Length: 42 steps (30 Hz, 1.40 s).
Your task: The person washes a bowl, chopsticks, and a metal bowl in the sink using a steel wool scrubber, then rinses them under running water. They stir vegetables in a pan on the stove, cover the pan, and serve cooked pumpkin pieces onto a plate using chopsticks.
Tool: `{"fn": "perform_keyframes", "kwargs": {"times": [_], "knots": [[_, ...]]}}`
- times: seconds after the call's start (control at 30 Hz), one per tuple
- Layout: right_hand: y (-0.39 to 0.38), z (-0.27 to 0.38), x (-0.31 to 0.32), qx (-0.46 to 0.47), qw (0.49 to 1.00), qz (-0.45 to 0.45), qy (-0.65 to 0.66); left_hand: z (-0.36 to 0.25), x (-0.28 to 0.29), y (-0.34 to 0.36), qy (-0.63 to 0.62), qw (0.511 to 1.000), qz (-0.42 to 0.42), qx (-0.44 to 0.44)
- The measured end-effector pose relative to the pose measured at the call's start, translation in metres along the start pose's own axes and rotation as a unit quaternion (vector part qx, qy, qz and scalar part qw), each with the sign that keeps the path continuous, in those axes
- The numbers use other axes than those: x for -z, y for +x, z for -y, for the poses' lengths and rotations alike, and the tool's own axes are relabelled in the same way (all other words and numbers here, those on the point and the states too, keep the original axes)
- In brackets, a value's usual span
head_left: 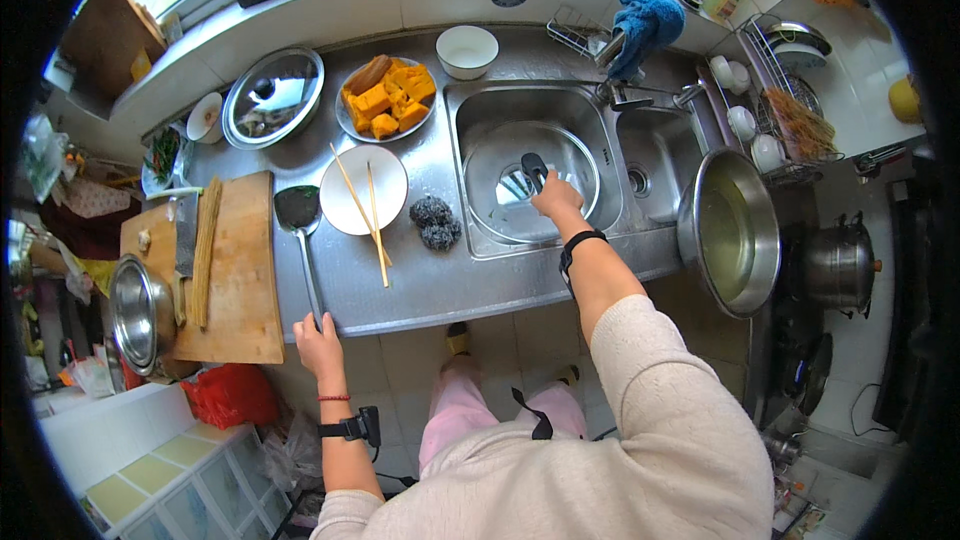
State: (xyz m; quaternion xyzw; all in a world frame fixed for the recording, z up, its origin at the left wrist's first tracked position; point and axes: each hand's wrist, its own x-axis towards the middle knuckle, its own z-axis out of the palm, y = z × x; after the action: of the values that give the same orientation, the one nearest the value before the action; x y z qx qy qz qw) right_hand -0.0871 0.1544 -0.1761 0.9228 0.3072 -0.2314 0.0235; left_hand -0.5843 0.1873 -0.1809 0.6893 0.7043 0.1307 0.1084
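Observation:
My right hand (556, 198) is closed on the black handle of a round glass lid (487, 178) with a steel rim, which lies in the large sink basin (465, 130). At the counter's front edge, my left hand (318, 345) has its fingers around the end of a long-handled spatula (309, 275). The spatula's dark blade (297, 206) rests on the steel counter. Between my hands are a white bowl (345, 185) with a pair of chopsticks (374, 225) across it, and dark steel-wool scrubbers (435, 223).
Orange pumpkin chunks (385, 100) fill a plate behind the bowl, beside another glass lid (272, 98). A cutting board (245, 280) at left carries a cleaver (186, 232) and a long tan bundle (207, 255). Right of the small sink stands a large steel basin (730, 235) of cloudy liquid.

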Motion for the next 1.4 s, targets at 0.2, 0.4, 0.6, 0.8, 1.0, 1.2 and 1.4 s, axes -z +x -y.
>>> {"fn": "perform_keyframes", "kwargs": {"times": [0.2,0.4,0.6,0.8,1.0,1.2,1.4], "knots": [[-0.012,0.004,0.079,0.064,0.996,-0.062,-0.023,-0.002,0.005,0.0,-0.005,0.999,0.002,-0.032],[-0.12,-0.07,0.184,0.141,0.986,-0.083,-0.041,0.023,-0.007,0.006,-0.061,0.996,0.069,-0.02],[-0.292,-0.243,0.261,0.122,0.949,-0.234,0.171,0.035,-0.036,0.048,0.095,0.984,-0.013,-0.152],[-0.425,-0.439,0.245,-0.133,0.846,-0.419,0.302,-0.096,-0.061,0.014,-0.005,0.972,-0.054,-0.228],[-0.468,-0.7,0.215,-0.363,0.737,-0.464,0.331,-0.248,-0.084,-0.115,-0.087,0.955,-0.053,-0.277],[-0.462,-0.942,0.192,-0.534,0.721,-0.365,0.248,-0.349,-0.118,-0.279,-0.122,0.958,0.049,-0.254],[-0.427,-1.053,0.176,-0.571,0.701,-0.365,0.223,-0.374,-0.127,-0.374,-0.138,0.964,0.141,-0.181]]}}
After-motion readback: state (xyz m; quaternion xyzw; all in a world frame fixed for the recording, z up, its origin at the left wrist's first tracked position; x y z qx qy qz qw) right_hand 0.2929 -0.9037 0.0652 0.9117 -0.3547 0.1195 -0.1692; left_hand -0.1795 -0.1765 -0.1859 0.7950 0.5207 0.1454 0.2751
